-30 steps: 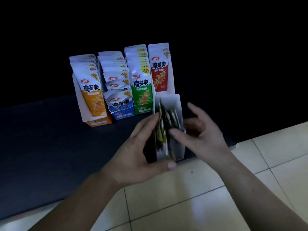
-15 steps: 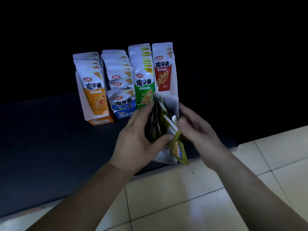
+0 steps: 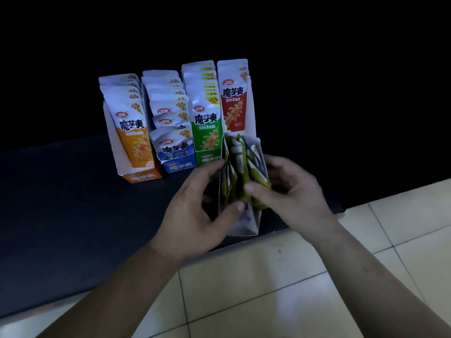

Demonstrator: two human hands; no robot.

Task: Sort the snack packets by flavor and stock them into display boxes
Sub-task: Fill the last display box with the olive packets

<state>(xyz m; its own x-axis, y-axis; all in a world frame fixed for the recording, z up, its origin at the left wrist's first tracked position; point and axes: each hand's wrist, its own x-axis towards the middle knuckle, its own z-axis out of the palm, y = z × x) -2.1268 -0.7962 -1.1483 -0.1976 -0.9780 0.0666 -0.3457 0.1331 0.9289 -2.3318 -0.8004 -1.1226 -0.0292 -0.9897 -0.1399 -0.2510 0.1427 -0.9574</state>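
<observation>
White display box (image 3: 246,228) on dark mat (image 3: 73,215), olive-green packets (image 3: 240,167) inside: left hand (image 3: 195,211) grips box side; right hand (image 3: 290,193) pinches packets.

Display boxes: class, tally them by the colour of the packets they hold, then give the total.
Orange box: 1
Blue box: 1
Green box: 1
Red box: 1
Olive box: 1
Total: 5

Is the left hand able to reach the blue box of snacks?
Probably yes: the blue box stands just beyond the left hand, nothing between, but that hand grips the white box and must let go.
</observation>
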